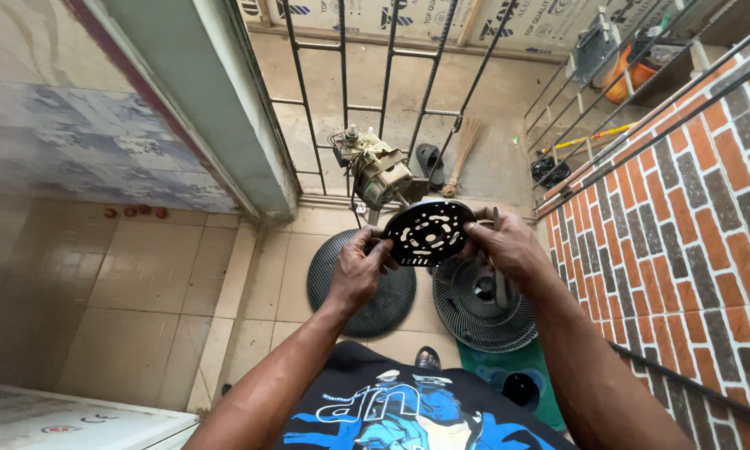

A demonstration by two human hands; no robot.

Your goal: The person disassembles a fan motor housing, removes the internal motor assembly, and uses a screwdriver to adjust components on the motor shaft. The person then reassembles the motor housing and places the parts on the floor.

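Squarely between both hands point(429, 254) (gripped edgewise), perforated disc point(426, 232)

1. The round plate point(427, 232) is held between the left hand point(360, 268) and the right hand point(506, 246), above the floor point(150, 275).
2. The motor point(381, 173) sits just behind the plate, touching its upper edge.
3. Two fan grilles lie on the floor below: the left grille point(362, 285) under the left hand, the right grille point(483, 304) under the right hand.
4. The railing point(383, 92) stands behind the motor.
5. The brick wall point(683, 225) runs along the right.
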